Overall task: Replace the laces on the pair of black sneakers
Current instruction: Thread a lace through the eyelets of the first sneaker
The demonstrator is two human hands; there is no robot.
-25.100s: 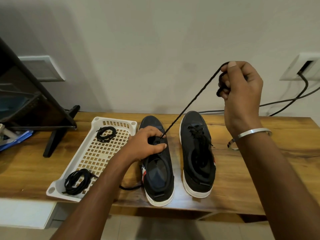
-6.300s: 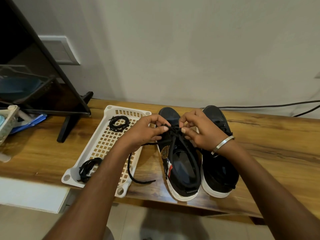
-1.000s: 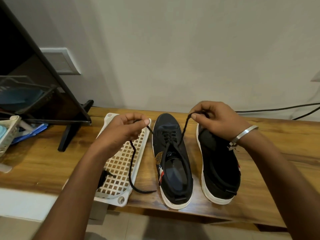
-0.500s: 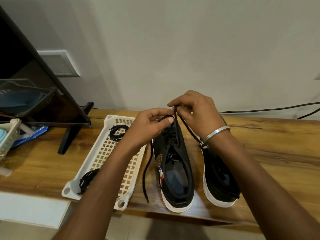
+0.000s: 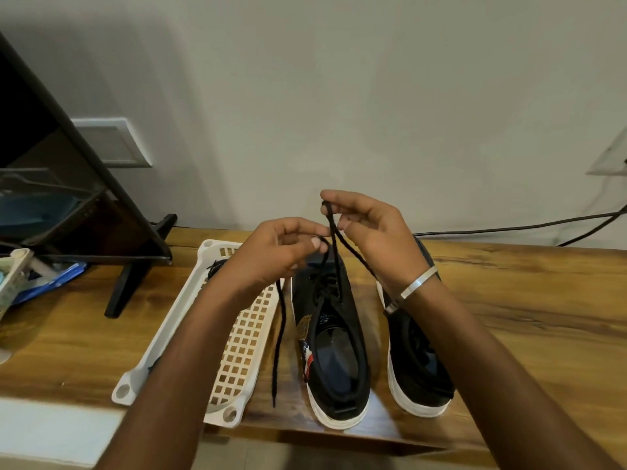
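Holding the two runs of the black lace (image 5: 334,245) up above the toe of the left sneaker (image 5: 330,337), the left hand (image 5: 276,251) pinches one run between thumb and fingertips while the right hand (image 5: 371,232) pinches the crossing point higher up. Both sneakers stand near the desk's front edge (image 5: 390,437), the right sneaker (image 5: 419,361) just beside its mate and partly hidden by the forearm. The likely trouble is uneven ends: one tail (image 5: 277,340) hangs long along the white perforated tray (image 5: 237,354), and a hard pull could drag the light shoe toward the front edge. Open desk lies to the right; the tray and a dark stand (image 5: 132,266) crowd the left.
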